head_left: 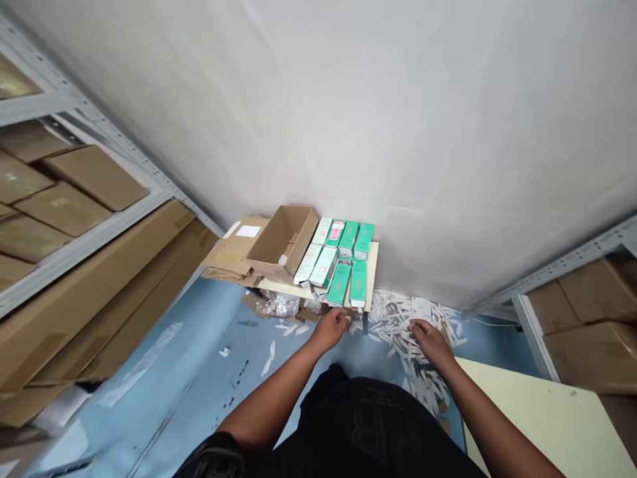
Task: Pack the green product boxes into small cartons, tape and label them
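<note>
My left hand (331, 330) is curled, its fingers bent together just in front of the low table's (372, 265) near edge; anything inside the fingers is too small to make out. Closest to it are the green boxes (339, 284), standing in rows with paler white-green boxes (308, 263) on their left. Over the paper-littered floor to the right is my right hand (430, 341), loosely bent, with a gap between thumb and fingers and no object visible there. An open cardboard carton (263, 267) stands left of the small boxes, with a few small items inside.
Flattened cardboard (231, 251) lies at the table's left end. White paper strips (398, 325) litter the blue floor (199, 372). Clear plastic bags (279, 304) lie under the table. Racks with cartons (94, 176) flank both sides. A pale tabletop (537, 411) is at lower right.
</note>
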{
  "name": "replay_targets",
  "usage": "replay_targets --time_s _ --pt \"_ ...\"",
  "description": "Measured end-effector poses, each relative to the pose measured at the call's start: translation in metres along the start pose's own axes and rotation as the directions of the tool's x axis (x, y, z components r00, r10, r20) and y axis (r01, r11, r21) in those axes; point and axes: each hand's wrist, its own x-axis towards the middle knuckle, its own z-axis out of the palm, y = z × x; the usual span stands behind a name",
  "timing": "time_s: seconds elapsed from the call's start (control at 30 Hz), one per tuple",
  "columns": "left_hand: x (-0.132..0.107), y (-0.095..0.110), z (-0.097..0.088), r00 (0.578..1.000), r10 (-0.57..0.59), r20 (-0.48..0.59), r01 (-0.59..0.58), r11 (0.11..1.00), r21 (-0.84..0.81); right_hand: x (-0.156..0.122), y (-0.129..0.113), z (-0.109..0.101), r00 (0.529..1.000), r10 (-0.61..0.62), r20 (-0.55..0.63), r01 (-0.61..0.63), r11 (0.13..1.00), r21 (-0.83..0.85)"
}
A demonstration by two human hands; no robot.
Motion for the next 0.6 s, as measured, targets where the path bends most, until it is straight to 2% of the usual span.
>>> replay_targets --time_s 0.13,0.27,0.43,0.6 --pt "0.020 -0.009 -0.026 0.986 0.030 -0.165 0.002 0.982 0.187 0.021 -0.026 0.032 0.994 -0.030 0.104 0.033 0.999 -0.021" --pt "0.069 -0.015 -0.055 0.964 0.032 -0.264 0.065 0.935 0.348 0.032 -0.042 0.061 0.987 -0.027 0.157 0.038 0.997 -0.071" --pt "0.132 -0.029 -0.078 0.969 0.038 -0.244 0.102 0.838 0.536 0.046 -0.060 0.091 0.984 -0.002 0.177 0.021 0.994 -0.104" --pt "0.161 -0.048 -0.088 0.990 0.026 -0.140 0.070 0.769 0.636 0.057 -0.076 0.121 0.994 0.016 0.109 -0.002 0.991 -0.131"
